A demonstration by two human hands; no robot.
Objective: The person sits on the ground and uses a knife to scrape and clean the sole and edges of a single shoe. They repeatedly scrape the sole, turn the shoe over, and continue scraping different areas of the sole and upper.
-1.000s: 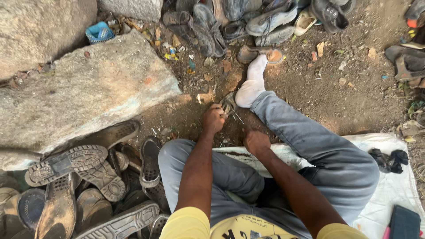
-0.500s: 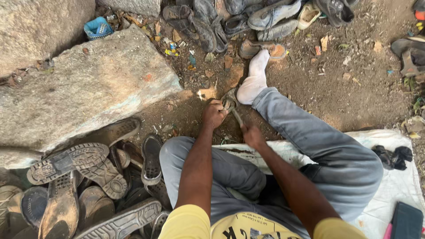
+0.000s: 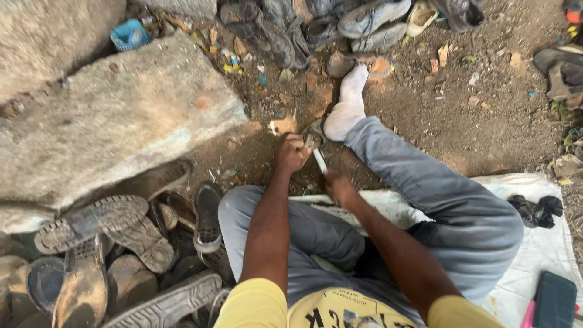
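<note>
I sit on the ground with my legs bent, in grey trousers and a white sock (image 3: 347, 109). My left hand (image 3: 291, 152) is closed around a small dark piece of a shoe (image 3: 313, 132) held just in front of my sock. My right hand (image 3: 337, 187) grips a thin pale tool (image 3: 319, 160) whose tip points up at that piece. The two hands are a short way apart, joined by the tool. What exactly the dark piece is stays hard to tell.
A big flat stone (image 3: 115, 121) lies at the left. Several worn shoes and soles (image 3: 121, 243) are heaped at my lower left, more shoes (image 3: 340, 21) lie at the top. A white sheet (image 3: 534, 243) under me carries a dark cloth (image 3: 534, 209) and a dark flat case (image 3: 554, 300).
My right hand has drawn slightly back toward me and the pale tool now shows between the hands. The left hand stays at the dark piece by my sock.
</note>
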